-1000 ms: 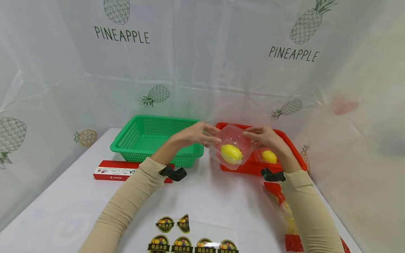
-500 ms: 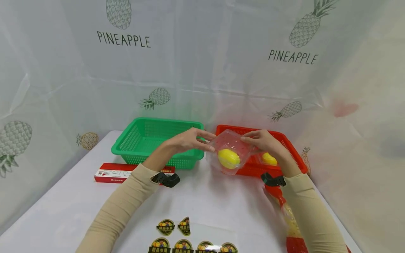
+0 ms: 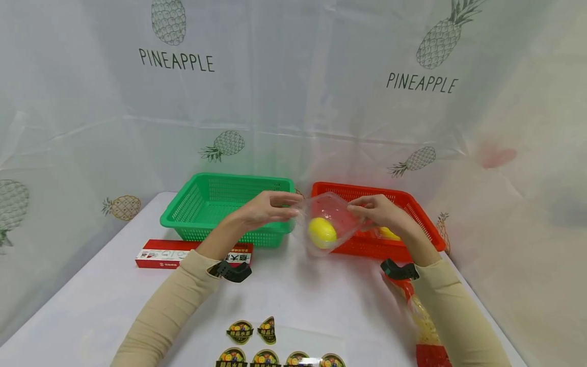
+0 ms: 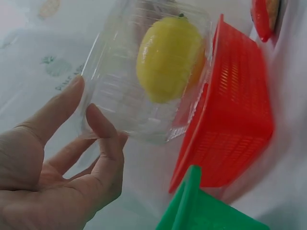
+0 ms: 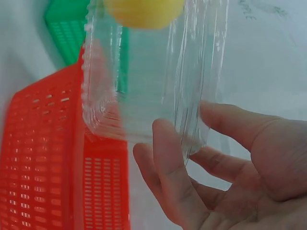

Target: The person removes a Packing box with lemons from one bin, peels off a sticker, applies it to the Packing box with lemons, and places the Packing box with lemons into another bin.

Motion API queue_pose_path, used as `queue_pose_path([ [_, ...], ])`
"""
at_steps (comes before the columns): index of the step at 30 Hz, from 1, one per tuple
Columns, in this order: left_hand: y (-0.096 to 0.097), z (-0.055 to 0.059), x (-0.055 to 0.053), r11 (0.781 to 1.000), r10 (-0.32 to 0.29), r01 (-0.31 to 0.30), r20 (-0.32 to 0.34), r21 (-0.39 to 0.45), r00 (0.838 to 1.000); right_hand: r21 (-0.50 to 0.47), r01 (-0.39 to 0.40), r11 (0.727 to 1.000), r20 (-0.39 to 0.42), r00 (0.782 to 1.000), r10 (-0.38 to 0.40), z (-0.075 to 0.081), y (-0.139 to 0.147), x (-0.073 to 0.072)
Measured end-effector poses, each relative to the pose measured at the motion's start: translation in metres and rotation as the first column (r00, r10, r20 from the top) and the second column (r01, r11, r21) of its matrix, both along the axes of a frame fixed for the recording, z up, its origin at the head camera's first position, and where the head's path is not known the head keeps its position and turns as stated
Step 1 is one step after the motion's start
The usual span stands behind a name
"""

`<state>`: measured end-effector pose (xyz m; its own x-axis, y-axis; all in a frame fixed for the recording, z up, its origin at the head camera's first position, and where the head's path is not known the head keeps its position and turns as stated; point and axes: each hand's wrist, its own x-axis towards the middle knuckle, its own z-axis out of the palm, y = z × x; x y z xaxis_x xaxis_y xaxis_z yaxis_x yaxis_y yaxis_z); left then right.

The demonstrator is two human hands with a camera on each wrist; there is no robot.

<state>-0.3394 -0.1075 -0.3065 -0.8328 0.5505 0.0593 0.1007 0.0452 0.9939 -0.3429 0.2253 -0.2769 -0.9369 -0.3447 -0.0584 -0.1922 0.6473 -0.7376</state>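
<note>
Both hands hold a clear plastic fruit box in the air before the red basket, tilted in the head view. A yellow lemon lies inside it. My left hand pinches the box's left end between thumb and fingers; the left wrist view shows the thumb on one face and fingertips on the other. At the opposite end, my right hand grips the box by its edge, with the thumb on one side and fingers on the other. In the right wrist view the lemon is partly cut off.
A red basket behind the box holds another yellow fruit. To its left stands a green basket, with a long red-and-white carton before it. Round fruit stickers lie near the front; a red-and-yellow bag lies at right.
The fruit box has shifted left and a little down, and its tilt has changed. My left hand has moved left with it, while the right keeps hold of its end.
</note>
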Motion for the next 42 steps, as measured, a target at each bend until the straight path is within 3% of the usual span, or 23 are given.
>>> queue_pose_path([
  [8,-0.01,-0.007,0.01,0.986,0.097,-0.108,0.085,0.13,0.992,-0.008,-0.038,0.999,0.024,0.999,0.038,-0.003,-0.002,0.018],
  [15,-0.013,-0.009,0.018,0.947,0.193,-0.225,0.154,0.231,0.969,-0.04,-0.101,0.994,0.03,0.994,0.102,-0.008,-0.005,0.034],
  [20,-0.017,-0.013,0.026,0.934,0.224,-0.255,0.146,0.25,0.964,-0.065,-0.115,0.991,0.033,0.993,0.117,-0.013,-0.005,0.045],
  [25,-0.02,-0.02,0.037,0.938,0.257,-0.272,0.094,0.216,0.962,-0.114,-0.124,0.986,0.036,0.991,0.129,-0.017,-0.007,0.054],
  [30,-0.022,-0.024,0.048,0.949,0.301,-0.299,-0.008,0.099,0.954,-0.114,-0.149,0.982,0.022,0.988,0.153,-0.021,-0.008,0.063],
  [33,-0.023,-0.026,0.054,0.945,0.326,-0.325,-0.065,0.026,0.943,-0.139,-0.18,0.974,0.011,0.983,0.183,-0.023,-0.008,0.065],
  [42,-0.021,-0.032,0.069,0.925,0.367,-0.375,-0.1,-0.071,0.925,-0.175,-0.176,0.969,-0.006,0.984,0.178,-0.029,-0.006,0.074],
])
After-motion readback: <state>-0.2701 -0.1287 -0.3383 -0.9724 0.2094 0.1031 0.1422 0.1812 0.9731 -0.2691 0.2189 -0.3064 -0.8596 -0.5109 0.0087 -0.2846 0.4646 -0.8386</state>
